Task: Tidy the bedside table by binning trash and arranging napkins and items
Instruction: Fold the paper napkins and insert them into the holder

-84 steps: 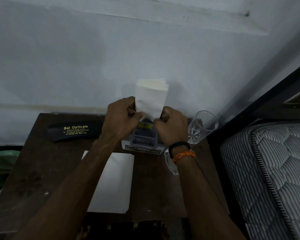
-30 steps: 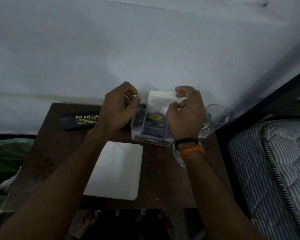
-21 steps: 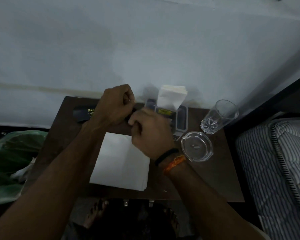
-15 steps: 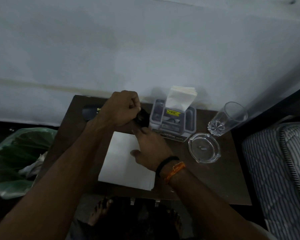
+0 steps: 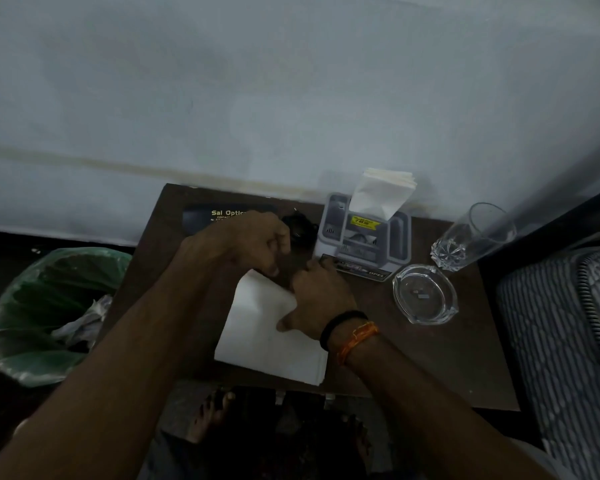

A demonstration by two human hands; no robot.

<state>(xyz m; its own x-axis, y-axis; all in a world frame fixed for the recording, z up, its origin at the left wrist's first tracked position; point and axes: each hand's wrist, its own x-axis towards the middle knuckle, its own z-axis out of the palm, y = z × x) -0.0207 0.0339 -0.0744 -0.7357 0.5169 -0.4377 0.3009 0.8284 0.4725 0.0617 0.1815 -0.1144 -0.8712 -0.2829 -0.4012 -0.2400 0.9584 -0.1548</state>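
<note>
While flat, napkin stack (image 5: pixel 271 334) | long axis toward wall | right hand (image 5: pixel 321 294) atop

A bedroom corner in a home, dimly lit.
A small dark wooden table (image 5: pixel 430 368) stands against a plain pale wall (image 5: pixel 257 81), with a quilted striped mattress (image 5: pixel 568 341) just beside it on the right. On the table are a glass (image 5: pixel 471 237), an ashtray (image 5: pixel 425 294), napkins (image 5: pixel 271 334) and a spectacle case (image 5: pixel 208 216); a green-lined bin (image 5: pixel 32 317) sits left on the floor.
</note>
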